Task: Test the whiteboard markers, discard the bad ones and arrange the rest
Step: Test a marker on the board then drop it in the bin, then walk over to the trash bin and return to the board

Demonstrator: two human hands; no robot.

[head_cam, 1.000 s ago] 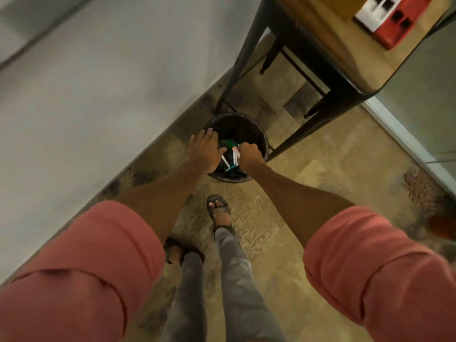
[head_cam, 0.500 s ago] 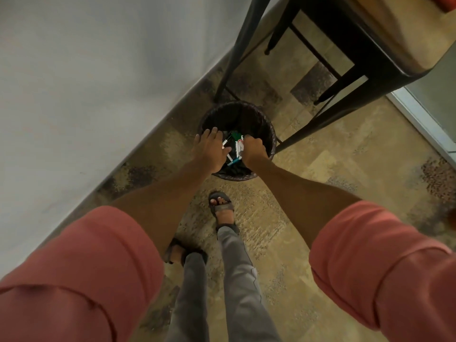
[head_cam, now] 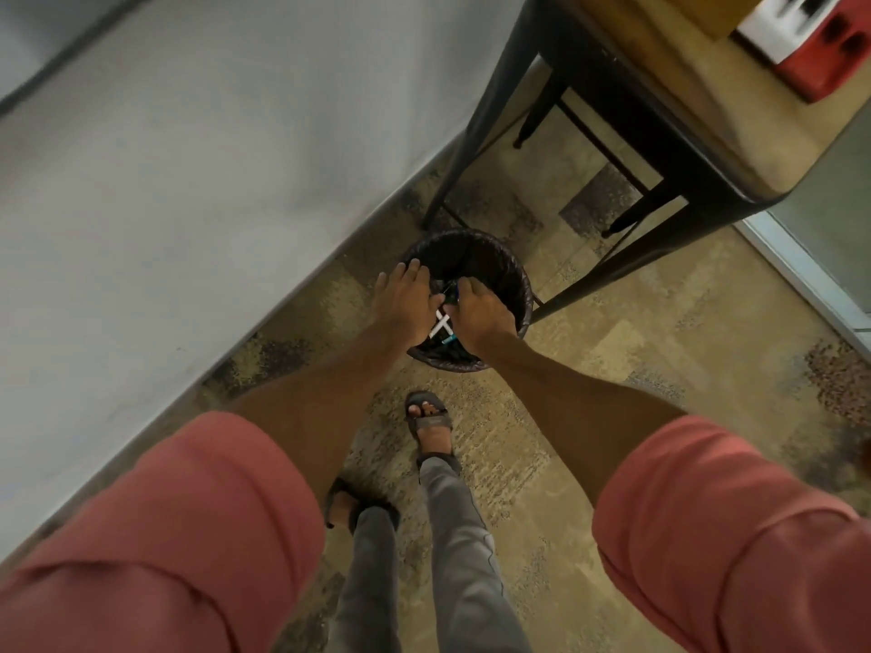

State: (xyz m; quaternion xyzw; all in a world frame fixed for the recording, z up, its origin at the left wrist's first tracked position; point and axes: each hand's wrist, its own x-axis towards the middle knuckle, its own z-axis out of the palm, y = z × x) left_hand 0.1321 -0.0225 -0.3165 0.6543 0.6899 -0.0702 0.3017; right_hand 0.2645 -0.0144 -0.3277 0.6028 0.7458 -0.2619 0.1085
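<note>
The person is standing over one black-lined waste bin [head_cam: 514, 271] on the floor, close to the wall on the left and just near of the table [head_cam: 683, 91], and is holding both hands low over its mouth, apparently so that rejected markers drop inside instead of scattering on the floor. The left hand [head_cam: 405, 306] is hovering palm-down above the bin's left rim with its fingers straight and slightly apart, gripping nothing that shows. The right hand [head_cam: 478, 318] is reaching over the near-right rim with its back to the camera; its fingers are pointing down out of sight, so I cannot tell whether they are clamped on anything or loose. The markers [head_cam: 442, 324] are showing in the gap between the two hands, above the bin's near side, and whether they are being held or are lying inside cannot be told. Two pale barrels are crossing each other there, one with a teal end; a dark bit just beyond may be a third. One red-and-white object [head_cam: 810, 44] is sitting on the tabletop at far right.
</note>
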